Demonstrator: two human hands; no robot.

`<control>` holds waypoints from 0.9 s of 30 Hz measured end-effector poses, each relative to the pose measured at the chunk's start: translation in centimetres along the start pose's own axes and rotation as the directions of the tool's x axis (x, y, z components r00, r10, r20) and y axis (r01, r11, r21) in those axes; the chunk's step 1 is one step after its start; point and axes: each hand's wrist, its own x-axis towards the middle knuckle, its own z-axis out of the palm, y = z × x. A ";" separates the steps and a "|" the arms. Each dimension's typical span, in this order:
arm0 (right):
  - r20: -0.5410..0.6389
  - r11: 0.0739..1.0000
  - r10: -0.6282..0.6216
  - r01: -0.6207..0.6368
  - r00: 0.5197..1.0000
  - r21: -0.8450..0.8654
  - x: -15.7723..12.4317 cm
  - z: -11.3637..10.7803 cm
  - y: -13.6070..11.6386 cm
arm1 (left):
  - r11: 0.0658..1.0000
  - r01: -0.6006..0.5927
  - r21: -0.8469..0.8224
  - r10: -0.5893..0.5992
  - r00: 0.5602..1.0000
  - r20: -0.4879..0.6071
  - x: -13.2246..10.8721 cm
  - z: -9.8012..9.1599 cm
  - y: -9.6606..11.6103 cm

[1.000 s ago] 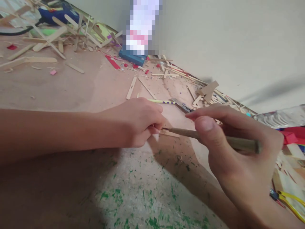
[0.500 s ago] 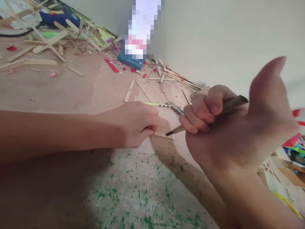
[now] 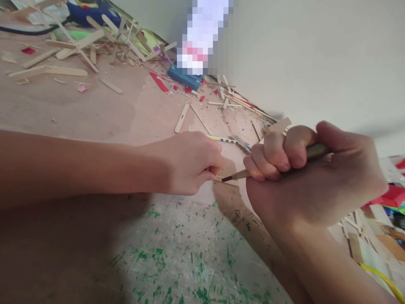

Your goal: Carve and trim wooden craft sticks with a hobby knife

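My left hand [image 3: 186, 162] rests on the worn board [image 3: 95, 114] with its fingers curled, pinching down a small wooden stick piece [image 3: 226, 181] that pokes out to the right. My right hand [image 3: 313, 177] is a fist wrapped round the handle of a craft knife [image 3: 236, 175], thumb folded over the fingers. The dark blade tip touches the stick piece right beside my left fingertips. Most of the stick piece is hidden under my left hand.
Loose popsicle sticks [image 3: 72, 46] and offcuts lie scattered along the back and right near the wall. A blue box [image 3: 185, 78], red scraps [image 3: 159, 82], a dotted yellow stick [image 3: 221, 139] and a yellow cable [image 3: 379, 278] lie around. Green paint flecks mark the near board.
My right hand went from a pencil-like hold on the knife to a fist, its thumb first raised and now folded down. The blade tip has moved back against the stick piece. The left hand has stayed put.
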 end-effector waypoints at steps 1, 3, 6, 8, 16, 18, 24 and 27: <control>-0.001 1.000 0.003 -0.003 1.000 -0.006 0.0 0.1 0.0 | 1.000 0.005 -0.002 -0.005 1.000 0.003 0.0 0.0 0.1; -0.010 1.000 0.003 -0.004 1.000 -0.017 0.1 0.3 0.0 | 1.000 0.011 -0.009 -0.011 1.000 -0.001 0.1 0.0 0.1; -0.017 0.998 -0.050 0.049 0.999 -0.027 0.2 0.6 0.3 | 1.000 0.004 -0.006 -0.004 1.000 -0.006 0.2 0.1 0.2; -0.021 0.995 -0.095 0.094 0.995 -0.035 0.4 0.7 0.5 | 1.000 -0.007 0.015 0.007 1.000 0.002 0.3 -0.1 0.3; -0.081 0.981 -0.187 0.182 0.979 -0.059 -0.9 1.9 0.6 | 0.998 0.067 -0.015 -0.067 0.998 0.008 0.6 0.0 0.3; -0.102 0.969 -0.249 0.246 0.963 -0.041 -1.5 2.6 0.6 | 0.998 0.067 -0.009 -0.067 0.998 -0.006 0.7 0.4 0.0; -0.138 0.925 -0.379 0.375 0.915 -0.054 -2.8 3.9 1.2 | 0.998 0.056 -0.029 -0.057 0.998 -0.010 0.2 0.0 0.1; -0.080 0.925 -0.379 0.377 0.922 -0.036 -3.2 3.4 1.6 | 0.998 0.042 -0.039 -0.043 0.999 -0.016 -0.2 -0.5 0.3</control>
